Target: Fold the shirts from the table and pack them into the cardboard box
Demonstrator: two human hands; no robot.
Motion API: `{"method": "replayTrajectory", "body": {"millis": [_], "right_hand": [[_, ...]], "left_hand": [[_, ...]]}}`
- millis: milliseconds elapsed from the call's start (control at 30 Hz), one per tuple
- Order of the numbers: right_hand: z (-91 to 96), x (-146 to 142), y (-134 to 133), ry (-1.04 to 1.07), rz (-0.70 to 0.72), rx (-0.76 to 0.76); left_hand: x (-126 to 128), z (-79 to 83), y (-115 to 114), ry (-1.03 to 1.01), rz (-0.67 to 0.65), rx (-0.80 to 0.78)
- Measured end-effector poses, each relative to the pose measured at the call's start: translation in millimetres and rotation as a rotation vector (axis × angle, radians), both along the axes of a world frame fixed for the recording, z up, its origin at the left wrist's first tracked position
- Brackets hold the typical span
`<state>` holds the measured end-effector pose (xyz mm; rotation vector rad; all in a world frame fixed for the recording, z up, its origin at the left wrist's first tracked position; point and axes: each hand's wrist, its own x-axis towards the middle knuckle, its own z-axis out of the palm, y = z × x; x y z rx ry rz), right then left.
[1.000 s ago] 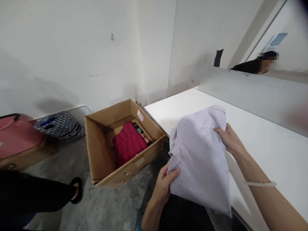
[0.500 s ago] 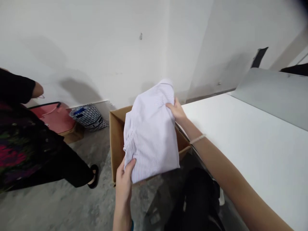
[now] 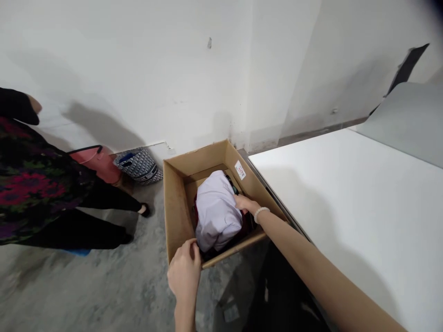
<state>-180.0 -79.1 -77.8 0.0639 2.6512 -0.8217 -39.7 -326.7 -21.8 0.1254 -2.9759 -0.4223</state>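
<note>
A folded pale striped shirt [image 3: 216,207] lies inside an open cardboard box [image 3: 176,198], on top of darker clothes that show only at its edges. My right hand [image 3: 246,204] reaches over the box's right wall and grips the shirt's right edge, its fingertips partly hidden by the fabric. At the near left corner of the box, my left hand [image 3: 185,267] is closed, with curled fingers at the shirt's lower left corner. What lies deeper in the box is covered.
A white table [image 3: 363,198] stands right of the box. Against the wall at left are a patterned bag [image 3: 140,166] and a pink bag [image 3: 100,163]. Another person [image 3: 38,184] in a floral top and black trousers stands at the left.
Both hands have lowered the shirt from above the box down into it. The shirt has bunched, and more of the box's inside shows. The view has shifted slightly.
</note>
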Motion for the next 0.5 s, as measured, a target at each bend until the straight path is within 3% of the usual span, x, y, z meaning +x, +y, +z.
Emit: {"method": "replayTrajectory", "body": {"millis": [233,400,500], "right_hand": [[4.8,-8.5,-13.5,-0.153,0.437,0.046],[-0.5,-4.3,-34.4,-0.094,0.646,0.198],[3.3,-1.2,-41.1,-0.011,0.697,0.292]], "left_hand": [[-7.6,4.0,2.1,-0.007,0.093,-0.015],[-12.7,6.7,3.6,-0.030,0.115,-0.016],[-10.3,5.2,2.6,-0.034,0.105,-0.013]]}}
